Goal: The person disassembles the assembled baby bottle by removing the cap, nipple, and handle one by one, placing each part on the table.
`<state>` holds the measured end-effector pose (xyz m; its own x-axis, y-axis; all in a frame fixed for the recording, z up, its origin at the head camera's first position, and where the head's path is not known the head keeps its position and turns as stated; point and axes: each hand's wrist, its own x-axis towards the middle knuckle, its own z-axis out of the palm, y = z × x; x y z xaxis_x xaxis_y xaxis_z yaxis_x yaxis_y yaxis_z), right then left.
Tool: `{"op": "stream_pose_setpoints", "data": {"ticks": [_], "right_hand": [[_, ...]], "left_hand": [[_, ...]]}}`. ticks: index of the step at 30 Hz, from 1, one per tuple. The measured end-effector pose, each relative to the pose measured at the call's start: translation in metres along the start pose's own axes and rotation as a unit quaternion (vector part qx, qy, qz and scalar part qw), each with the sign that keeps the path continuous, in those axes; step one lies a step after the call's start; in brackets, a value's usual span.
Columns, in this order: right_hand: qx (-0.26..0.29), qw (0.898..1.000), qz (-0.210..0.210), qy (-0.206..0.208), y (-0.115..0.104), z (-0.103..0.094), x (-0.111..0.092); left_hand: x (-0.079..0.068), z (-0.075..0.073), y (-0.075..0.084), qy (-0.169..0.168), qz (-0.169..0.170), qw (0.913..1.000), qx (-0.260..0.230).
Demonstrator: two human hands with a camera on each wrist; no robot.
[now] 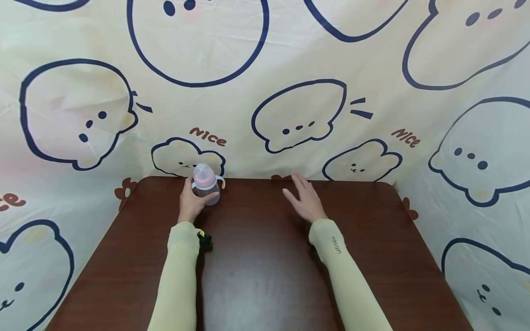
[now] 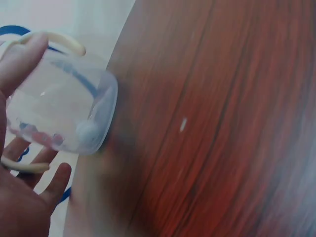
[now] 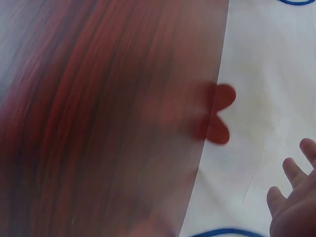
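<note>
The left hand (image 1: 192, 204) grips, curled; the right hand (image 1: 308, 202) is outstretched.

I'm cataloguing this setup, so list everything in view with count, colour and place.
Bottle: 1, pink top, translucent body, pale handles, in the left hand near the table's far edge.
Table: 1, dark reddish brown, under the arms.
Cartoon-printed sheeting: number of pieces unclear, cream and white with blue outlines, behind and beside the table.
Small object: 1, black with a yellow spot, at the left wrist.
Sleeves: 2, pale yellow-green, on both arms.
Left hand: 1, bare, holding the bottle.
Right hand: 1, bare, near the table's far edge.
</note>
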<state>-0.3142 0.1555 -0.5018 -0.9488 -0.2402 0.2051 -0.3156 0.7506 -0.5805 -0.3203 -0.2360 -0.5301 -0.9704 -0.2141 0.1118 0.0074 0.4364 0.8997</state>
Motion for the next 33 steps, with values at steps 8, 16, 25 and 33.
{"op": "stream_pose_setpoints", "data": {"ticks": [8,16,25,33], "right_hand": [[0.011,1.0,-0.014,-0.013,-0.028,0.015,0.01],[0.018,0.999,-0.019,-0.019,-0.043,0.018,0.014],[0.039,0.999,-0.004,-0.031,-0.049,0.014,0.013],[0.06,0.998,0.002,-0.036,-0.054,0.007,0.009]], "left_hand": [[-0.001,0.009,0.001,0.025,0.005,0.9994,0.022],[-0.008,0.017,0.013,-0.005,0.034,0.9987,0.037],[-0.017,0.03,0.028,-0.037,0.091,0.9912,0.089],[-0.028,0.047,0.044,-0.064,0.125,0.9832,0.116]]}}
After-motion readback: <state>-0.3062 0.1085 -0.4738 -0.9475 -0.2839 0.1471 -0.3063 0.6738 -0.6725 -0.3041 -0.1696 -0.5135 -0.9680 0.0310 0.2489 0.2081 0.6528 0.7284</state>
